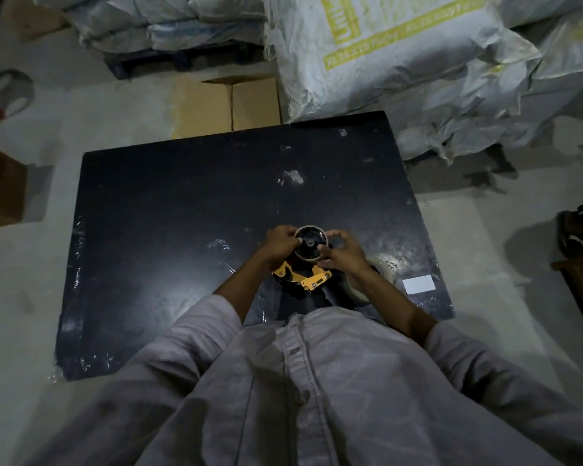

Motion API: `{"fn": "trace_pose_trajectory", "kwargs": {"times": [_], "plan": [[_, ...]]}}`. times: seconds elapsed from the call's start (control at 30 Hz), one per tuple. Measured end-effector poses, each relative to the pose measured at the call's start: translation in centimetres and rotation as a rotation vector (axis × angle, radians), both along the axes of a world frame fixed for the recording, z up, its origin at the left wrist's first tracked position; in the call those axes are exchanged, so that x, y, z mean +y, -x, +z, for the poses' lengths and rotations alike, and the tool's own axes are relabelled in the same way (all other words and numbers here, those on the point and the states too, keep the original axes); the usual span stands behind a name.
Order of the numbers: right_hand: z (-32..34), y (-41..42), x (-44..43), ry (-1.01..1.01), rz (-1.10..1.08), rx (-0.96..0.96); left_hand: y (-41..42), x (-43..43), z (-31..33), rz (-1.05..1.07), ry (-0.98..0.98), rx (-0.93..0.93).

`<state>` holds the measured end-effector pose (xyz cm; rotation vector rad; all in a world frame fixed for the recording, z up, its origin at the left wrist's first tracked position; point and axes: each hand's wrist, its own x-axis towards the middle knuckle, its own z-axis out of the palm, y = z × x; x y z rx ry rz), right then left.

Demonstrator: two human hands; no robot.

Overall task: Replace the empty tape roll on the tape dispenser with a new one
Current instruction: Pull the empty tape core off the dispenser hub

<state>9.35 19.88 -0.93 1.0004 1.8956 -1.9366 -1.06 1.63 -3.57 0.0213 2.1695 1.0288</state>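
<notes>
Pale grey button-up shirt point(367, 408), creased, faint marks. Front placket point(292, 371) with small matching buttons point(295, 350). Left sleeve point(196, 331) and right sleeve point(468, 358) rolled up near elbows; forearms point(241, 282) bare.

View count: one, worn on the person's head.
Position: it sat above the near edge of the tabletop point(182, 196), directly over the wearer's shirt point(317, 381).
Direction: it faced forward and steeply down, with the tabletop's far edge toward the sacks point(401, 55) and carton point(256, 105) at the top.
Nearness: it was close to the chest, which filled the lower frame. The dispenser point(305, 260), held by the left grip point(280, 243) and right grip point(340, 253), lay at arm's reach near centre.
Lens: it was wide-angle, the tabletop edges bowed, and floor point(31, 280) showed on both sides.
</notes>
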Motion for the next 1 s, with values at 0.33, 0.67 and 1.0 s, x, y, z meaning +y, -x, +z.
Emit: {"fn": "trace_pose_trajectory", "kwargs": {"times": [0.33, 0.67, 1.0], "plan": [[-1.4, 0.0, -0.2, -0.161, -0.011, 0.025, 0.3, -0.4, -3.2, 0.110, -0.021, 0.024], [-2.0, 0.2, 0.2, -0.248, 0.049, -0.019, -2.3, 1.0, 1.0, 0.169, 0.212, 0.180], [-1.4, 0.2, 0.3, -0.354, 0.151, 0.024, -2.9, 0.1, 0.5, 0.246, 0.118, 0.162]]}}
